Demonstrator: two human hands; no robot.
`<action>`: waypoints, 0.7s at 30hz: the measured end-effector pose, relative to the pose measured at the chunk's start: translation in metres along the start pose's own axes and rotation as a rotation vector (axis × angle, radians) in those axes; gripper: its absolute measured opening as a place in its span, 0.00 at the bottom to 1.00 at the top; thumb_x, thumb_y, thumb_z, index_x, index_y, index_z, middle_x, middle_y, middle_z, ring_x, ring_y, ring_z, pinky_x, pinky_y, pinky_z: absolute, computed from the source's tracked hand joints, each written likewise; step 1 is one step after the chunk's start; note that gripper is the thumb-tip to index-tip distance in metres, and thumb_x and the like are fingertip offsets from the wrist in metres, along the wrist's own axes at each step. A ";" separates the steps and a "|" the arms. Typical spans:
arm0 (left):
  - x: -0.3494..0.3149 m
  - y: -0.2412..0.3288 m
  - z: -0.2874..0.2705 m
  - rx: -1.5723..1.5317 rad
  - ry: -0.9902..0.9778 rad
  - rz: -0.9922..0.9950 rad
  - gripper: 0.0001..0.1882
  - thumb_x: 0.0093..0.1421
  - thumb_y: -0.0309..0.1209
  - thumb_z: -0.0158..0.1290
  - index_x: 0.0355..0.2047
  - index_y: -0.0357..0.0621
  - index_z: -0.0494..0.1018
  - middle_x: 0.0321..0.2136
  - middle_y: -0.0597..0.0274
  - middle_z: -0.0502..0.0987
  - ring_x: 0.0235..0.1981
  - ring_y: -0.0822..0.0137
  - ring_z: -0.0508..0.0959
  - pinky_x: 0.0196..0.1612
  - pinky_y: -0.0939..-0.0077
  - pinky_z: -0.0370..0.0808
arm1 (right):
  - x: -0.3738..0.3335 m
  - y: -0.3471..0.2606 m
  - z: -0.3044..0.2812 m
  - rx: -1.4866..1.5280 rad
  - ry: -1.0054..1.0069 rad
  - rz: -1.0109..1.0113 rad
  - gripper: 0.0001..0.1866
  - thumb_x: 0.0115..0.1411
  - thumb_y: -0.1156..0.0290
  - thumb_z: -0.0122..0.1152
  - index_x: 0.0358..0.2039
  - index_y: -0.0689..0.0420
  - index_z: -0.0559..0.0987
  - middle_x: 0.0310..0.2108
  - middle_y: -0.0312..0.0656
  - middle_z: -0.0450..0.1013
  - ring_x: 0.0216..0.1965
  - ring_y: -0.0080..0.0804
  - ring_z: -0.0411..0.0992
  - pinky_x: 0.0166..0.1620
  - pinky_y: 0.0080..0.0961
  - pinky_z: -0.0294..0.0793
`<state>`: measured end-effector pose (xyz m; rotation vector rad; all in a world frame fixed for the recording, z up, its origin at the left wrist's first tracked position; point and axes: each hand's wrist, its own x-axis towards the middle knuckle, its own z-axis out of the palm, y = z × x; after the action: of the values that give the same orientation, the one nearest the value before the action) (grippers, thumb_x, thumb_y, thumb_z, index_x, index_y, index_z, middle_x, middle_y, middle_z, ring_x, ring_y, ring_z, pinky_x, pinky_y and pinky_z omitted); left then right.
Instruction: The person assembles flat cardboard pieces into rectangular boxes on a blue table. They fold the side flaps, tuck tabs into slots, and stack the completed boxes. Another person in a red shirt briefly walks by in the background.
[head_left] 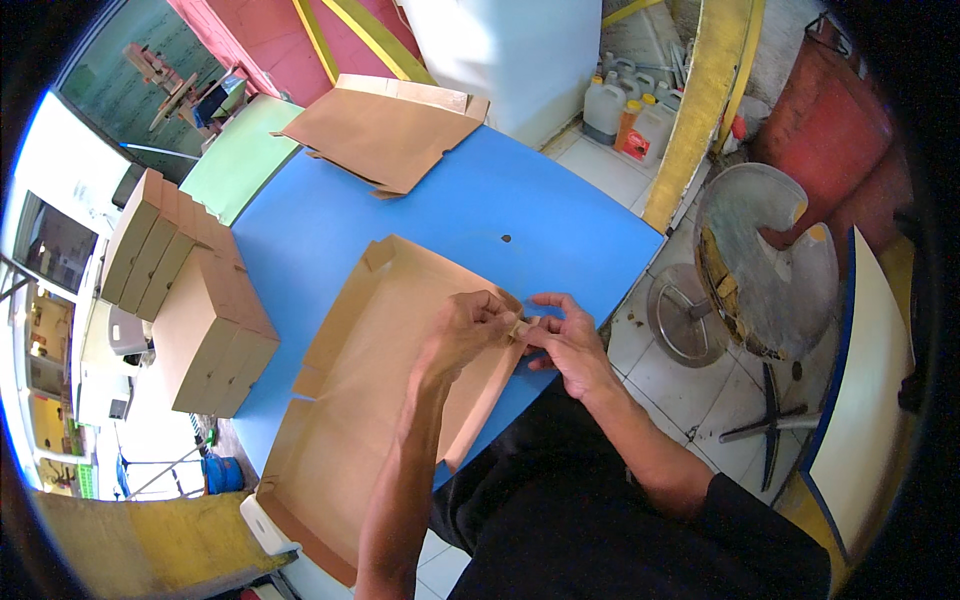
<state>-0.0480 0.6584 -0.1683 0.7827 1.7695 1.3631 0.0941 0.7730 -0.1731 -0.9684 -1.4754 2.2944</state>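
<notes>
Together, left hand (468,325) and right hand (565,340) pinch one corner flap of the flat cardboard box blank (370,400) — blue table (480,215) beneath.

A stack of folded boxes (190,290) and flat cardboard sheets (385,130) sit on the blue surface (500,215); plastic jugs (630,115) stand on the floor.

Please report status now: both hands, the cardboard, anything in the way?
Left hand and right hand both pinching a corner flap of the flat cardboard sheet. Sheet lies on the blue table. Stack of folded boxes stands apart, left.
</notes>
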 end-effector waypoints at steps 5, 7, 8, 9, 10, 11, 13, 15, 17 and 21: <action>-0.002 0.004 0.001 0.126 -0.025 -0.059 0.11 0.61 0.32 0.62 0.32 0.34 0.79 0.25 0.62 0.80 0.26 0.74 0.75 0.30 0.77 0.71 | 0.004 -0.004 -0.006 0.000 -0.007 -0.044 0.30 0.55 0.78 0.71 0.55 0.65 0.65 0.28 0.40 0.74 0.28 0.26 0.75 0.27 0.24 0.81; -0.003 0.003 0.001 0.204 0.005 -0.069 0.11 0.61 0.32 0.62 0.33 0.34 0.80 0.25 0.60 0.80 0.27 0.73 0.76 0.31 0.77 0.72 | 0.007 -0.003 -0.004 0.000 -0.015 -0.059 0.30 0.55 0.78 0.71 0.55 0.65 0.65 0.27 0.40 0.74 0.26 0.26 0.75 0.27 0.24 0.81; -0.003 0.002 0.002 0.152 -0.001 -0.091 0.11 0.61 0.32 0.62 0.33 0.34 0.80 0.26 0.60 0.81 0.27 0.72 0.77 0.31 0.76 0.72 | 0.008 -0.003 -0.003 -0.015 -0.019 -0.060 0.30 0.56 0.78 0.71 0.55 0.65 0.65 0.27 0.39 0.74 0.26 0.26 0.75 0.27 0.24 0.81; -0.003 0.001 0.002 0.090 -0.029 -0.067 0.12 0.61 0.33 0.62 0.33 0.33 0.80 0.26 0.59 0.81 0.28 0.72 0.78 0.31 0.75 0.73 | 0.008 -0.003 -0.003 -0.017 -0.040 -0.080 0.30 0.56 0.78 0.71 0.55 0.64 0.66 0.27 0.39 0.73 0.25 0.26 0.75 0.27 0.24 0.81; -0.002 0.000 0.003 0.028 -0.058 -0.041 0.12 0.61 0.33 0.62 0.33 0.33 0.80 0.27 0.58 0.82 0.28 0.71 0.79 0.32 0.74 0.74 | 0.009 -0.004 -0.003 -0.010 -0.050 -0.065 0.30 0.56 0.77 0.72 0.55 0.64 0.66 0.27 0.39 0.73 0.25 0.26 0.75 0.27 0.24 0.81; -0.001 0.000 0.004 0.042 -0.047 -0.028 0.11 0.61 0.33 0.62 0.33 0.34 0.80 0.27 0.58 0.82 0.28 0.70 0.79 0.32 0.73 0.74 | 0.009 -0.005 -0.005 0.009 -0.076 -0.068 0.30 0.56 0.76 0.72 0.56 0.64 0.66 0.27 0.39 0.73 0.25 0.26 0.75 0.28 0.24 0.81; 0.001 -0.001 0.007 0.114 0.016 -0.062 0.10 0.59 0.33 0.62 0.34 0.37 0.81 0.28 0.57 0.83 0.28 0.68 0.81 0.33 0.71 0.75 | 0.010 -0.009 -0.010 -0.044 -0.087 -0.066 0.31 0.57 0.74 0.72 0.57 0.63 0.66 0.27 0.39 0.73 0.26 0.26 0.75 0.28 0.24 0.81; 0.003 -0.002 0.013 0.430 0.057 -0.044 0.09 0.59 0.32 0.62 0.35 0.40 0.81 0.29 0.58 0.84 0.28 0.66 0.81 0.34 0.68 0.76 | 0.010 -0.014 -0.016 -0.193 -0.069 -0.086 0.32 0.58 0.70 0.72 0.59 0.62 0.65 0.27 0.40 0.73 0.26 0.27 0.75 0.28 0.24 0.81; 0.002 -0.001 0.018 0.632 0.129 -0.036 0.08 0.58 0.32 0.62 0.36 0.43 0.82 0.30 0.58 0.84 0.28 0.63 0.81 0.35 0.66 0.76 | 0.012 -0.019 -0.021 -0.235 -0.029 -0.144 0.32 0.60 0.67 0.70 0.60 0.61 0.65 0.28 0.41 0.74 0.27 0.27 0.76 0.28 0.25 0.81; -0.016 0.007 0.022 0.567 0.184 0.130 0.10 0.57 0.33 0.61 0.39 0.47 0.81 0.32 0.57 0.84 0.30 0.58 0.83 0.35 0.62 0.79 | 0.016 -0.030 -0.024 -0.432 -0.016 -0.369 0.33 0.62 0.59 0.69 0.60 0.60 0.66 0.32 0.42 0.76 0.32 0.29 0.76 0.31 0.27 0.81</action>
<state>-0.0202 0.6580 -0.1614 1.1127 2.3305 1.0391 0.0937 0.8121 -0.1599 -0.6940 -2.0123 1.7665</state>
